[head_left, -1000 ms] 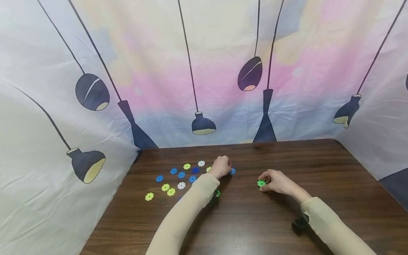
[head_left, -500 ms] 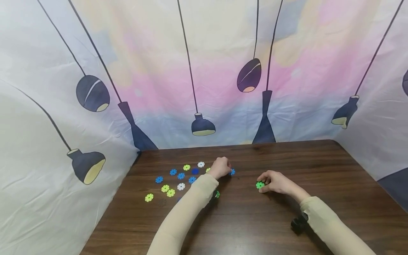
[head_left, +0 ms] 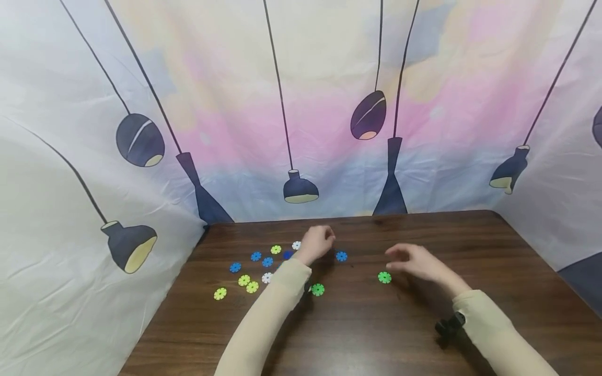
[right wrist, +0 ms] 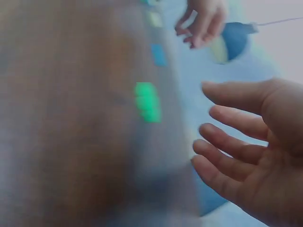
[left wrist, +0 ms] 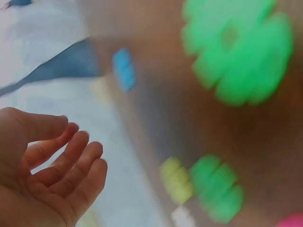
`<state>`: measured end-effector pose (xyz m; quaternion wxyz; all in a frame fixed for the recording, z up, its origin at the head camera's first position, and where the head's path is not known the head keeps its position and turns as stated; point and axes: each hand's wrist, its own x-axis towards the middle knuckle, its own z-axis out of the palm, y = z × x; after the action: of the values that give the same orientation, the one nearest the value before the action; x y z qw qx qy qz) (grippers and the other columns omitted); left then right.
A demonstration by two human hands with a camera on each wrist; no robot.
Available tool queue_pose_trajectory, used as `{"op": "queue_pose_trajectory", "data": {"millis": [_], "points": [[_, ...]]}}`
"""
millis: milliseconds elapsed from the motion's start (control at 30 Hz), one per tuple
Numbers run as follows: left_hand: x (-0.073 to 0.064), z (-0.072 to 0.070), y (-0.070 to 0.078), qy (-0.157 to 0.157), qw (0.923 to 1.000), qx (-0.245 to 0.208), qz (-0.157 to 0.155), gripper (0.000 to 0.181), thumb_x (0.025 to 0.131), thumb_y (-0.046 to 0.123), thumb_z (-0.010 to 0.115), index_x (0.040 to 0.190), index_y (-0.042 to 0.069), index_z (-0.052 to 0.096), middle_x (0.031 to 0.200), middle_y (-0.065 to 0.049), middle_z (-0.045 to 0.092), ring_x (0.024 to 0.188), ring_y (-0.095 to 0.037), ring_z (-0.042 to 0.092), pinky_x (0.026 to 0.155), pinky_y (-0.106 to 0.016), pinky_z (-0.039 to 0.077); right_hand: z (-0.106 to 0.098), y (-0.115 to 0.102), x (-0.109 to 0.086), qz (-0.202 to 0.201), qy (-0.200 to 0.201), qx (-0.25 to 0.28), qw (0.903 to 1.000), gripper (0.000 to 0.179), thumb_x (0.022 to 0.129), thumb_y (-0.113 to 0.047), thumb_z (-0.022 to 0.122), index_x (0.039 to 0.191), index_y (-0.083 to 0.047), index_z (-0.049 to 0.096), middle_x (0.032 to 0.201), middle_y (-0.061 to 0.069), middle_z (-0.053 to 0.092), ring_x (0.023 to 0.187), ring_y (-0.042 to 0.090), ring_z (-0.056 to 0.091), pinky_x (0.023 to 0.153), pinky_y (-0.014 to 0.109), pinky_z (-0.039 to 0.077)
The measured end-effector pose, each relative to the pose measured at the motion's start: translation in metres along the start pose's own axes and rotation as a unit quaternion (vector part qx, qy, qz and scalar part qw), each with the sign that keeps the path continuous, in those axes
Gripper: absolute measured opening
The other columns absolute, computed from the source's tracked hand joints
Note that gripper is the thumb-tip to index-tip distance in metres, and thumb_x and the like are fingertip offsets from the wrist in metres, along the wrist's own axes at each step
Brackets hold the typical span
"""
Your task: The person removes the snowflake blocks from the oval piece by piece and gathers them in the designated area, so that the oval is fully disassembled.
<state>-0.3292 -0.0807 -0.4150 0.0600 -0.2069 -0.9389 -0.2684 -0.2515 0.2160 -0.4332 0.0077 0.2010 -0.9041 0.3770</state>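
Observation:
My left hand (head_left: 316,244) hovers above the table, fingers loosely bent and holding nothing, as the left wrist view confirms. Just right of it a notched blue plastic disc (head_left: 341,256) lies flat. My right hand (head_left: 416,261) is lifted too, its fingers relaxed and apart with nothing between them in the right wrist view. Below its fingertips rests a green notched disc (head_left: 384,277). Another green disc (head_left: 317,289) lies beside my left wrist, large and blurred in the left wrist view.
Left of my left arm are scattered several more notched discs: yellow (head_left: 220,293), blue (head_left: 235,267) and white (head_left: 296,245). My left forearm covers part of this group. A printed cloth (head_left: 329,115) hangs behind the dark wooden table (head_left: 423,230).
The right hand has let go of the green disc and risen off it. My left hand has let go of the blue disc, lifting and moving left. Both discs stay on the table.

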Motion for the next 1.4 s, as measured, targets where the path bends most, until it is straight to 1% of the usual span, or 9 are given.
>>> {"op": "queue_pose_trajectory", "data": {"millis": [100,233,400,533,600,667,800,1100,1400], "points": [[0.003,-0.035,0.005,0.075,0.9966,0.011,0.035,0.014,0.100,0.013,0.062,0.106,0.003,0.071,0.095,-0.008,0.071,0.079,-0.019,0.064,0.073,-0.034,0.054,-0.030,-0.018,0.000,-0.017,0.080,-0.027,0.9963,0.042,0.096,-0.030,0.070,0.126,-0.002,0.065,0.124,0.018,0.066,0.115,0.038,0.060,0.095,0.055,0.048],[0.002,-0.093,0.021,0.182,0.9788,0.029,0.089,0.020,0.101,0.013,0.061,0.114,0.001,0.068,0.107,-0.014,0.070,0.094,-0.027,0.066,0.084,-0.038,0.055,-0.070,-0.051,-0.001,-0.082,0.207,-0.066,0.9726,0.038,0.097,-0.023,0.070,0.128,-0.002,0.065,0.125,0.020,0.065,0.113,0.040,0.061,0.091,0.057,0.047],[-0.010,-0.152,0.045,0.334,0.9238,0.058,0.179,0.031,0.102,0.020,0.060,0.125,0.000,0.066,0.121,-0.018,0.066,0.113,-0.035,0.062,0.099,-0.045,0.048,-0.100,-0.094,-0.005,-0.196,0.368,-0.112,0.9019,0.039,0.090,-0.009,0.075,0.127,-0.001,0.066,0.124,0.018,0.066,0.109,0.036,0.062,0.094,0.042,0.049],[-0.023,-0.181,0.057,0.416,0.8702,0.100,0.244,0.040,0.103,0.026,0.060,0.133,-0.001,0.061,0.131,-0.021,0.061,0.124,-0.038,0.056,0.109,-0.046,0.040,-0.114,-0.113,-0.003,-0.250,0.449,-0.130,0.8481,0.045,0.093,-0.025,0.073,0.131,-0.002,0.065,0.134,0.016,0.063,0.125,0.036,0.057,0.108,0.039,0.042],[-0.029,-0.190,0.059,0.434,0.8547,0.129,0.254,0.046,0.104,0.031,0.057,0.138,0.000,0.057,0.138,-0.022,0.056,0.133,-0.039,0.049,0.114,-0.049,0.033,-0.118,-0.115,0.000,-0.267,0.470,-0.137,0.8302,0.055,0.095,-0.041,0.068,0.133,-0.002,0.064,0.139,0.017,0.059,0.131,0.038,0.053,0.112,0.043,0.038],[-0.035,-0.194,0.058,0.439,0.8490,0.157,0.249,0.053,0.105,0.038,0.053,0.144,0.002,0.053,0.147,-0.021,0.050,0.141,-0.038,0.039,0.118,-0.054,0.023,-0.120,-0.114,0.002,-0.272,0.482,-0.142,0.8209,0.066,0.095,-0.054,0.062,0.135,-0.001,0.062,0.143,0.019,0.055,0.137,0.041,0.046,0.115,0.050,0.032],[-0.046,-0.194,0.051,0.422,0.8563,0.197,0.223,0.066,0.105,0.054,0.042,0.153,0.008,0.042,0.159,-0.016,0.036,0.151,-0.034,0.022,0.118,-0.063,0.010,-0.117,-0.104,0.002,-0.246,0.476,-0.168,0.8277,0.081,0.094,-0.068,0.054,0.143,-0.005,0.054,0.153,0.020,0.044,0.146,0.043,0.029,0.116,0.064,0.018],[-0.063,-0.181,0.021,0.365,0.8861,0.249,0.140,0.083,0.098,0.074,0.025,0.161,0.021,0.025,0.168,-0.007,0.016,0.155,-0.028,0.000,0.113,-0.071,-0.002,-0.104,-0.079,0.001,-0.150,0.396,-0.212,0.8806,0.092,0.091,-0.079,0.040,0.158,-0.016,0.034,0.169,0.004,0.005,0.153,0.036,-0.006,0.114,0.069,-0.005],[-0.065,-0.173,-0.003,0.342,0.8955,0.261,0.114,0.087,0.095,0.079,0.021,0.161,0.022,0.025,0.167,-0.008,0.017,0.154,-0.030,-0.002,0.110,-0.076,-0.001,-0.097,-0.065,0.003,-0.085,0.335,-0.212,0.9140,0.086,0.094,-0.065,0.055,0.162,-0.025,0.021,0.169,0.003,-0.005,0.152,0.036,-0.015,0.112,0.069,-0.012]]}}
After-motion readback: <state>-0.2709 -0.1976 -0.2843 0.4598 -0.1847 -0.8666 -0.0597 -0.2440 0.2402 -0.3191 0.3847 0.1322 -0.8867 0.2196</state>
